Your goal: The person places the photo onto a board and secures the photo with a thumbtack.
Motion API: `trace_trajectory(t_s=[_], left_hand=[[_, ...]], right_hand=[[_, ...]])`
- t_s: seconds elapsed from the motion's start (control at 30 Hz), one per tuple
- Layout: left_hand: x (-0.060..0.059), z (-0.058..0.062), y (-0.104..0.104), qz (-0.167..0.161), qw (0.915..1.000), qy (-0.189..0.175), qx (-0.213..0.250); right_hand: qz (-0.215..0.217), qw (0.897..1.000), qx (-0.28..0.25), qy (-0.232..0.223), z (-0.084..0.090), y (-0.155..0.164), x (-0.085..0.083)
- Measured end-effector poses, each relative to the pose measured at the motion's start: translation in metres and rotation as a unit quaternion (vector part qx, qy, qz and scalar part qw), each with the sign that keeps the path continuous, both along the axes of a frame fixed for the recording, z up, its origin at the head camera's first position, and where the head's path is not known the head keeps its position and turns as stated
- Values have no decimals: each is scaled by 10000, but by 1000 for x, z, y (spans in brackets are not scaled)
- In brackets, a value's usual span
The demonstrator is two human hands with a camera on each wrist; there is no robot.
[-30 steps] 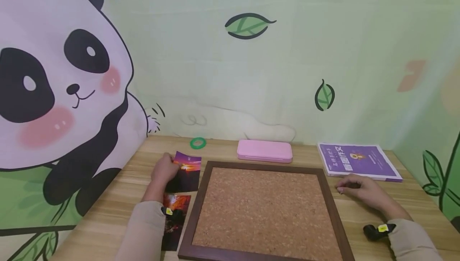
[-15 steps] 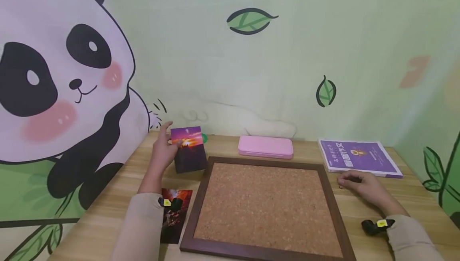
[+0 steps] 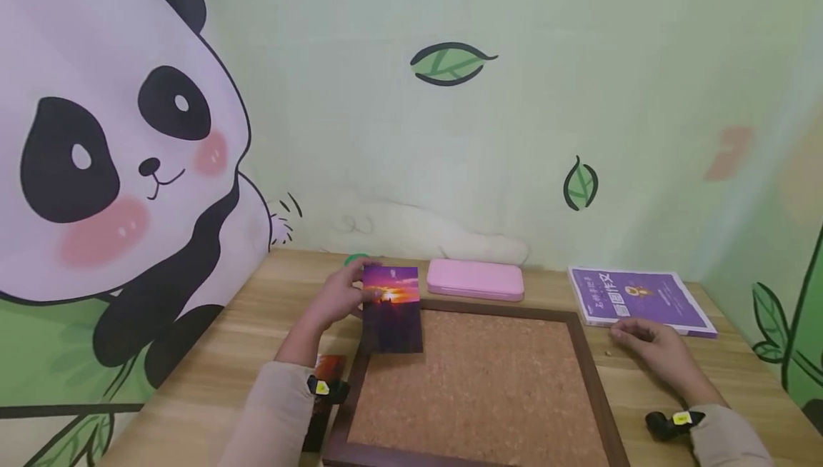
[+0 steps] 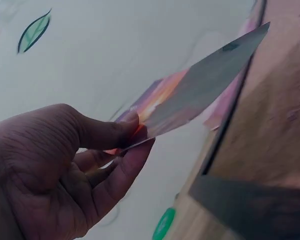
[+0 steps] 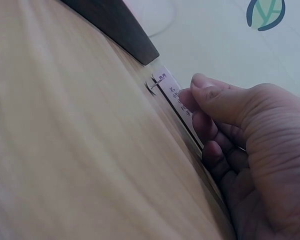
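Cork board [image 3: 489, 388] partly behind photo [image 3: 393, 324]

Just beyond the right fingers [image 3: 624, 330] lies a purple book [image 3: 646, 300]. On its cover the large characters 作文 are readable, and beside them, smaller, 名师手把手. Its spine [image 5: 171, 93], near these fingers, carries 名师手把手 too. Behind the fingers, at both wrists, there are yellow labels [image 3: 322, 387]; any writing on them is too small to read.

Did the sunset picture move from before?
Yes, rightward: in the head view, the sunset picture was left of the corkboard, and now it covers the board's top left corner.
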State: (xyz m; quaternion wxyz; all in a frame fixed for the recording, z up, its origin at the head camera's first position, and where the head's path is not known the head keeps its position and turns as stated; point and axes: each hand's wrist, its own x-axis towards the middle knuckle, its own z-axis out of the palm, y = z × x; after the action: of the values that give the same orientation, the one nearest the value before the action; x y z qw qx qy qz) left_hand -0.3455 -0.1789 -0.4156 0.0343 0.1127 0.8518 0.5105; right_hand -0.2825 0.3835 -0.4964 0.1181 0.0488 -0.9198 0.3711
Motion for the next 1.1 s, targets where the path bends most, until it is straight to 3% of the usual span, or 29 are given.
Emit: trace_trajectory(t_s=[0.2, 0.3, 0.4, 0.47, 0.6, 0.8, 0.93, 1.1], left_hand=[[7, -14, 25, -126, 9937, 319, -1068], [8, -27, 30, -158, 9821, 714, -1734], [7, -40, 26, -191, 9731, 1063, -2034], [5, -48, 21, -215, 9739, 1150, -1945], [4, -63, 13, -234, 9851, 913, -1436], [6, -75, 12, -260, 9923, 669, -1010], [8, -76, 13, -139, 9926, 783, -915], [12, -77, 14, -136, 9897, 964, -1051]], right_hand=[[-62, 10000, 42, -29, 8, 3, -3], [-59, 10000, 32, 38, 10, 2, -5], [-46, 9999, -13, 98, 9, -2, -5], [-34, 9999, -45, 100, 7, -6, -6], [-150, 9999, 5, -8, 4, -10, -5], [-213, 9997, 74, -99, 9, -10, -1], [132, 9997, 77, 168, 27, -28, -1], [570, 9977, 87, 360, 61, -73, -3]])
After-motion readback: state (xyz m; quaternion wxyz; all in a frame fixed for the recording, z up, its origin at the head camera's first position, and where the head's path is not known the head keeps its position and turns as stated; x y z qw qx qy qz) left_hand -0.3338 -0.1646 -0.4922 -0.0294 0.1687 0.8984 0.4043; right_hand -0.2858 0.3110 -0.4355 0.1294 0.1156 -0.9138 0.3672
